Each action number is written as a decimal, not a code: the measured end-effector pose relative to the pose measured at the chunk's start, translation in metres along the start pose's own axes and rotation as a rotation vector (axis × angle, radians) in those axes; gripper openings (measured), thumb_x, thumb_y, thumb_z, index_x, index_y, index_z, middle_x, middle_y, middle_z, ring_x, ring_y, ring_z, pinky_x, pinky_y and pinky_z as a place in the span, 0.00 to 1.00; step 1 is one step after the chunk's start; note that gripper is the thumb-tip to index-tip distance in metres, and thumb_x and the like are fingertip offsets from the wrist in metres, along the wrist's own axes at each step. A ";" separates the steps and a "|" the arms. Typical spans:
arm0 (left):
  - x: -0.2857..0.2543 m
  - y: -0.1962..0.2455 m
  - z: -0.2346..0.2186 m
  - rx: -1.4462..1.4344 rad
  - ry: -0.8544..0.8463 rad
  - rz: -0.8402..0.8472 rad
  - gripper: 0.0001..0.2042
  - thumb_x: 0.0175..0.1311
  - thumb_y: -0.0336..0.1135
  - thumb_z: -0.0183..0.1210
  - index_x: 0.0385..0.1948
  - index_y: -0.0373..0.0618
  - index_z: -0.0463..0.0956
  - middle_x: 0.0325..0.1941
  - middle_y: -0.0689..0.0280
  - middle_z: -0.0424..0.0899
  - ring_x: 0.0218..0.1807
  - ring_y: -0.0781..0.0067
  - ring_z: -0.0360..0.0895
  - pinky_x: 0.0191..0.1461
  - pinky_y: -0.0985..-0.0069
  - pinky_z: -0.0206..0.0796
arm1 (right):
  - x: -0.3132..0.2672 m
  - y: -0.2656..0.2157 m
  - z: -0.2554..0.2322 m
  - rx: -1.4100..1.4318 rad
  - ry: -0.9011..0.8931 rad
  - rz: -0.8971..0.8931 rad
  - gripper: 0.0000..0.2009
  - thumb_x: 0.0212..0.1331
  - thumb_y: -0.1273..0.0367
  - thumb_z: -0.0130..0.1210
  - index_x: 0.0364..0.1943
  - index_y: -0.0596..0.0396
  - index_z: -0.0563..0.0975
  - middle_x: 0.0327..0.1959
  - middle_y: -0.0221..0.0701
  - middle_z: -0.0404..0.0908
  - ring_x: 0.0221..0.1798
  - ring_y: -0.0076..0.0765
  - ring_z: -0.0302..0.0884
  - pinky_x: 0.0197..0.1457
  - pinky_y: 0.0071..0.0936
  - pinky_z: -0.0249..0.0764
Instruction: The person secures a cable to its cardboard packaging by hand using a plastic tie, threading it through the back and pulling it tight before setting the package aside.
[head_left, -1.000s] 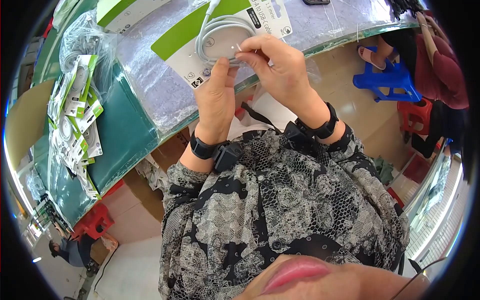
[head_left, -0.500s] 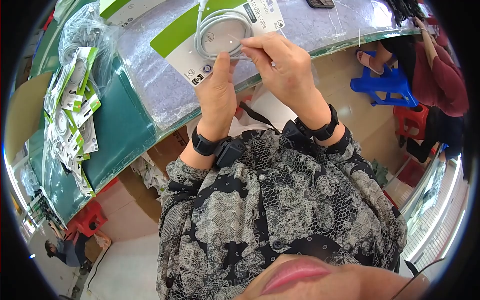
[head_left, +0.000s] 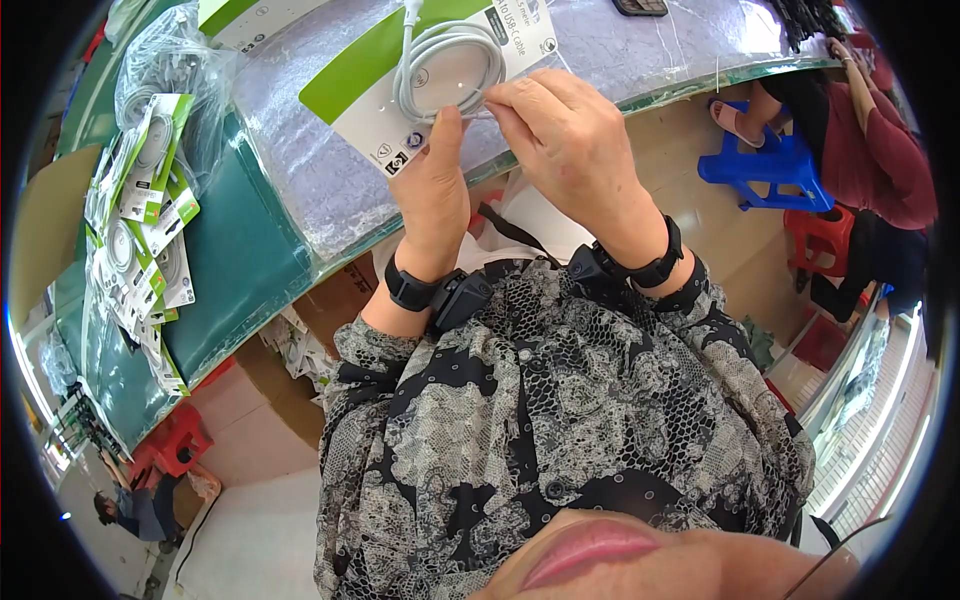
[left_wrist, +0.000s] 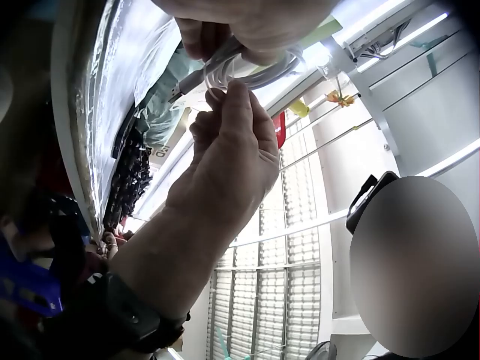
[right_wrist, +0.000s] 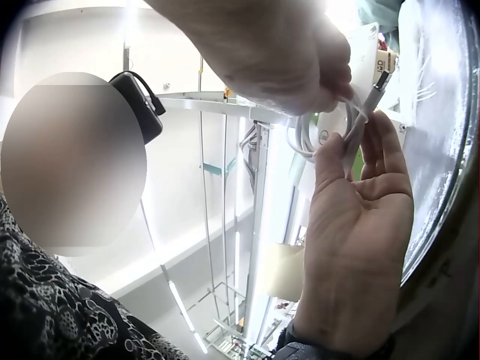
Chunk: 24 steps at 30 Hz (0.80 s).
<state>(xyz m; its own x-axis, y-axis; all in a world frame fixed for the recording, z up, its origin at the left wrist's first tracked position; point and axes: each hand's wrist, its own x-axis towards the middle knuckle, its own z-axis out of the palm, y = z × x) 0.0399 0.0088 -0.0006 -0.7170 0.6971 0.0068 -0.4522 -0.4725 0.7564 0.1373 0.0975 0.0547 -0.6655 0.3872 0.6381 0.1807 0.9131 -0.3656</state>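
A white-and-green packaging card [head_left: 362, 118] printed "USB-C cable" lies under a coiled white USB cable [head_left: 403, 85] at the front of the table. My left hand [head_left: 436, 200] grips cable and card together, thumb on the lower part of the coil and fingers behind. At the coil's lower right, my right hand [head_left: 575, 140] pinches a thin pale strand between thumb and forefinger; its kind cannot be made out. In the right wrist view the cable's metal USB plug [right_wrist: 382, 80] sticks out past the coil.
Several carded cables [head_left: 150, 215] are heaped on the green table surface [head_left: 245, 265] at left, beside clear plastic bags [head_left: 180, 65]. Another card [head_left: 262, 22] lies at the back, a phone [head_left: 640, 6] farther right. A blue stool [head_left: 765, 170] and a seated person [head_left: 880, 150] are at right.
My right hand has drawn slightly right, away from the middle of the coil, with its fingertips still pinched. Card and coil have shifted a little; my left hand keeps its hold.
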 end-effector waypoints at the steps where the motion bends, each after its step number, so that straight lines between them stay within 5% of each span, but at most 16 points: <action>1: 0.000 -0.001 0.000 0.021 0.013 0.012 0.21 0.64 0.26 0.54 0.58 0.39 0.61 0.56 0.62 0.70 0.55 0.73 0.71 0.59 0.74 0.66 | 0.000 0.000 -0.001 -0.005 -0.015 0.002 0.07 0.46 0.77 0.61 0.32 0.56 0.78 0.27 0.32 0.79 0.30 0.38 0.77 0.32 0.30 0.74; 7: -0.002 -0.005 -0.003 0.255 0.012 0.138 0.18 0.61 0.27 0.58 0.53 0.39 0.67 0.51 0.63 0.75 0.50 0.74 0.73 0.53 0.76 0.66 | 0.000 0.002 -0.001 -0.037 -0.060 -0.003 0.07 0.47 0.77 0.60 0.33 0.56 0.78 0.27 0.33 0.78 0.30 0.39 0.76 0.33 0.30 0.73; 10: -0.004 -0.005 -0.004 0.616 0.045 0.294 0.16 0.58 0.29 0.61 0.47 0.38 0.72 0.45 0.63 0.79 0.46 0.74 0.76 0.48 0.76 0.67 | 0.000 0.004 0.004 0.027 0.007 0.033 0.08 0.47 0.77 0.60 0.33 0.56 0.77 0.27 0.33 0.77 0.30 0.40 0.76 0.32 0.30 0.73; 24: -0.006 0.005 0.003 0.630 0.061 0.268 0.14 0.58 0.29 0.61 0.45 0.39 0.73 0.42 0.65 0.81 0.42 0.75 0.78 0.45 0.77 0.70 | 0.004 0.004 0.015 -0.030 -0.004 -0.023 0.05 0.49 0.76 0.58 0.31 0.55 0.75 0.29 0.35 0.75 0.33 0.45 0.74 0.36 0.35 0.71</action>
<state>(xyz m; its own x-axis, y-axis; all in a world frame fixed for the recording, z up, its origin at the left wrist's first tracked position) 0.0438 0.0043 0.0049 -0.7982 0.5593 0.2236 0.1260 -0.2080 0.9700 0.1242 0.1008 0.0460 -0.6728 0.3657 0.6432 0.1868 0.9251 -0.3306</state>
